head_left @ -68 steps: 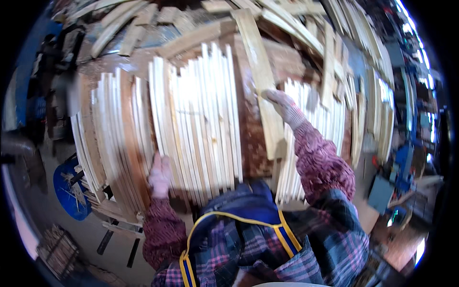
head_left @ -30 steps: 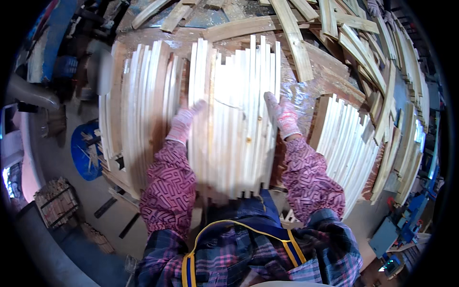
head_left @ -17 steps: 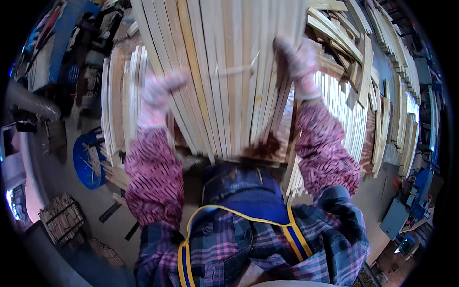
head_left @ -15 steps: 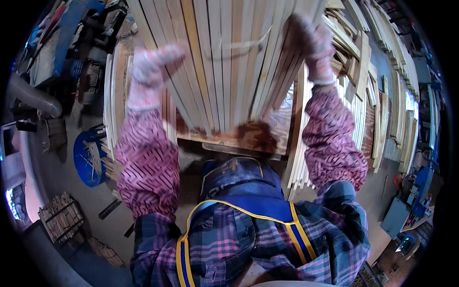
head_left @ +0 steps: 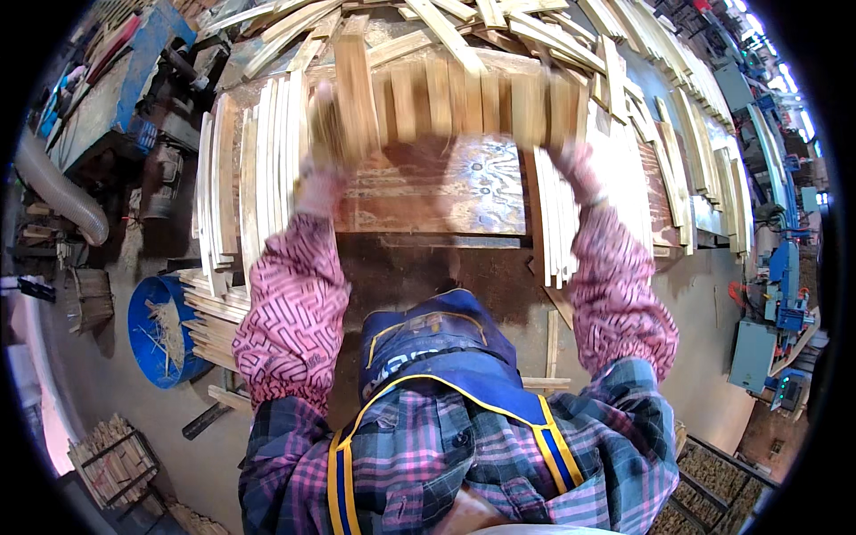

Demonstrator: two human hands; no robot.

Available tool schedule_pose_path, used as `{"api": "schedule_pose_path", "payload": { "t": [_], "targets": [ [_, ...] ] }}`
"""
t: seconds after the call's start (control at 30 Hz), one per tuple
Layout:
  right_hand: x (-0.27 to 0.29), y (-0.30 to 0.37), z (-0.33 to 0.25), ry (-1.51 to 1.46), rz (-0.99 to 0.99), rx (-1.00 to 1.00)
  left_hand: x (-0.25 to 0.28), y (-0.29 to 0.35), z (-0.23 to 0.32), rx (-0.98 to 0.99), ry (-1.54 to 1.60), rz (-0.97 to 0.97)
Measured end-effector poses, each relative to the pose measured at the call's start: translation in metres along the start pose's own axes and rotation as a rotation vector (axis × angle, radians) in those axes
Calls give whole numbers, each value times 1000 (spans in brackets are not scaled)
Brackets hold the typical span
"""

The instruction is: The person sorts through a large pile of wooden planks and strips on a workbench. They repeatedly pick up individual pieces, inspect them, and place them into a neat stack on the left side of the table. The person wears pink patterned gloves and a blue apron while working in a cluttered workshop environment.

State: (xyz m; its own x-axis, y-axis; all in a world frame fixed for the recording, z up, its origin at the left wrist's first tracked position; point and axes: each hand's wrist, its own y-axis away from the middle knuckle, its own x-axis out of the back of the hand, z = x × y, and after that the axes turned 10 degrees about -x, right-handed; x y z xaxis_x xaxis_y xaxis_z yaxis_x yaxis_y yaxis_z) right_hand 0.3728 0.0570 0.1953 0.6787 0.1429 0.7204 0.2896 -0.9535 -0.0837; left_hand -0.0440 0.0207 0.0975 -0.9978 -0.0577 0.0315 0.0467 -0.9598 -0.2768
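Note:
A wide row of wooden strips (head_left: 446, 100) spans the space between my two gloved hands, above the plywood tabletop (head_left: 428, 192). My left hand (head_left: 321, 183) presses against the row's left end, and my right hand (head_left: 580, 169) grips its right end. Both hands are smeared by motion, and the strips partly hide their fingers. The strips' ends face me, side by side in a slightly arched line. One strip (head_left: 354, 76) near the left stands out above the others.
Pale strips (head_left: 276, 152) lie stacked left of the bare board, with another stack (head_left: 555, 223) on the right. Loose wood pieces (head_left: 437, 36) pile up at the back. A blue bin (head_left: 147, 334) with scraps stands at the left. Machinery (head_left: 758, 348) is at the far right.
The bundle has swung from showing its long faces close up to showing its ends. It is now farther from the table's near edge, and both hands have shifted with it.

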Motion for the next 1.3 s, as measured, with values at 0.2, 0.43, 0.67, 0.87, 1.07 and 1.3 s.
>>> {"api": "schedule_pose_path", "payload": {
  "t": [0.2,0.43,0.67,0.87,1.07,1.3],
  "targets": [
    [-95,154,61,-35,-247,-684,-53,117,4,-115,1259,-82],
    [-168,184,110,895,-414,-58,-38,169,-70,391,209,-60],
    [-162,119,92,968,-614,-145,-12,182,-71,429,-1111,-531],
    [-166,73,130,-190,118,-444,-6,159,-125,261,-526,140],
    [-234,71,88,-992,182,-675,-4,157,-193,520,253,465],
    [-171,132,58,-838,-311,-792,-44,203,-65,869,273,224]
  ]
}}
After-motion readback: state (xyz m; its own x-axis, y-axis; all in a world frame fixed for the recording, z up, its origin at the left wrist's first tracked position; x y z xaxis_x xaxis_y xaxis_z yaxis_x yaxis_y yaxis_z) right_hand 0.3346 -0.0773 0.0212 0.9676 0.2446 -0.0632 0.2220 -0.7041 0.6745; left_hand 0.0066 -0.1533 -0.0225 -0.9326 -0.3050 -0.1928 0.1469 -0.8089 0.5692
